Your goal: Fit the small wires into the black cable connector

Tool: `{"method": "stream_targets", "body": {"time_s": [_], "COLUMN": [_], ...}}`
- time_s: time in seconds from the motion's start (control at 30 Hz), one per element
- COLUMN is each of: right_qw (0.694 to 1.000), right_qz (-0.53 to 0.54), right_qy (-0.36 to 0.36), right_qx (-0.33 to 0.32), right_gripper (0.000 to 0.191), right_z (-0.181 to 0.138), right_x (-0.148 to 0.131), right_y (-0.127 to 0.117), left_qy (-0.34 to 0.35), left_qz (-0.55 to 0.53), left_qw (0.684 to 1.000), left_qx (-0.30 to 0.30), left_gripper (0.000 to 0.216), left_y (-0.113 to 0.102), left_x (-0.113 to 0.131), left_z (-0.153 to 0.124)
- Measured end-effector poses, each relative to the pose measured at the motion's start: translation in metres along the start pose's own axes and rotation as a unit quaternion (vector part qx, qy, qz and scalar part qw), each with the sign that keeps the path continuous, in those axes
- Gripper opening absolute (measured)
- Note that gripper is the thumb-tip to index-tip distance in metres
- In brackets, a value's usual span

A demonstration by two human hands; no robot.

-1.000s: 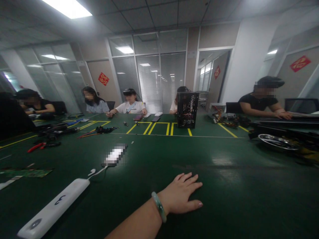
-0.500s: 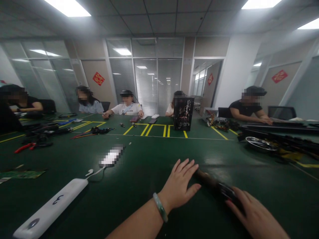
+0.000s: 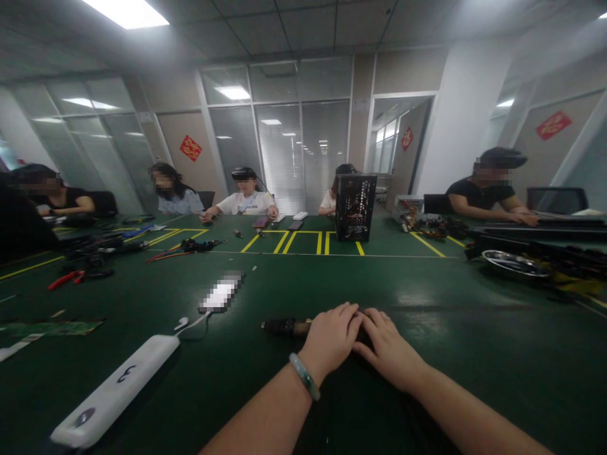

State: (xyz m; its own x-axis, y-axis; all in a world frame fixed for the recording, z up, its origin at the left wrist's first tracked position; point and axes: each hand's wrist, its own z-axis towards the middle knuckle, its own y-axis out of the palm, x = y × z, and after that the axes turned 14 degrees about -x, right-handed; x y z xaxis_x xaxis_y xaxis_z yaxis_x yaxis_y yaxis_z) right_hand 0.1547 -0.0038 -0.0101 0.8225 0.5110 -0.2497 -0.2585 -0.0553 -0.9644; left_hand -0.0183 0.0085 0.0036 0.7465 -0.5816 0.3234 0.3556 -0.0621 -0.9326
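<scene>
Green counter (image 3: pixel 474 341), smooth, faint sheen. Dark rod-shaped tool (image 3: pixel 284 327) lying on it at centre, long axis left-right, knobbly tip pointing left, brownish band behind tip, rest hidden. Left hand (image 3: pixel 332 338) curled over tool. Right hand (image 3: pixel 386 347) fingers together on it, touching left hand; grip can't tell.

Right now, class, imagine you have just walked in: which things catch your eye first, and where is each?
First, the wearer's left hand and right hand, side by side at near centre over a dark rod-like tool whose end sticks out leftward on the green table. Next, the long white block at near left, and the black perforated case standing upright mid-table, with people seated along the far side.
</scene>
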Motion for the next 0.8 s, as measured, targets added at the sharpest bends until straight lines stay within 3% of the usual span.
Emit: {"method": "stream_targets", "body": {"time_s": [0.07,0.13,0.2,0.3,0.43,0.57,0.7,0.8], "right_qw": [0.998,0.996,0.995,0.986,0.98,0.963,0.943,0.91], "right_qz": [-0.028,-0.04,-0.043,-0.037,-0.014,0.067,0.183,0.292], "right_qy": [0.033,0.061,0.093,0.132,0.109,0.127,0.093,0.065], "right_qx": [0.04,0.053,0.011,-0.091,-0.169,-0.226,-0.263,-0.288], "right_gripper": [0.057,0.043,0.03,0.039,0.029,0.009,0.014,0.016], "right_z": [-0.008,-0.016,-0.025,-0.035,-0.037,-0.029,-0.024,-0.022], "right_x": [0.002,0.004,0.005,0.008,0.012,0.017,0.035,0.048], "right_y": [-0.008,-0.021,-0.034,-0.044,-0.04,-0.038,-0.04,-0.039], "left_qy": [-0.003,-0.02,-0.012,0.015,0.046,0.053,0.027,0.02], "left_qz": [-0.008,-0.014,-0.01,0.004,0.017,0.026,0.05,0.054], "left_qw": [1.0,1.0,1.0,1.0,0.998,0.996,0.997,0.996], "left_qx": [0.009,0.02,0.009,-0.02,-0.045,-0.071,-0.059,-0.062], "left_gripper": [0.044,0.042,0.04,0.034,0.035,0.031,0.03,0.033], "left_y": [-0.002,-0.003,-0.003,-0.001,0.001,0.003,0.009,0.01], "left_x": [0.001,0.001,0.0,-0.001,-0.001,0.003,0.007,0.007], "left_z": [0.001,0.002,0.003,0.003,0.002,0.004,0.007,0.007]}}
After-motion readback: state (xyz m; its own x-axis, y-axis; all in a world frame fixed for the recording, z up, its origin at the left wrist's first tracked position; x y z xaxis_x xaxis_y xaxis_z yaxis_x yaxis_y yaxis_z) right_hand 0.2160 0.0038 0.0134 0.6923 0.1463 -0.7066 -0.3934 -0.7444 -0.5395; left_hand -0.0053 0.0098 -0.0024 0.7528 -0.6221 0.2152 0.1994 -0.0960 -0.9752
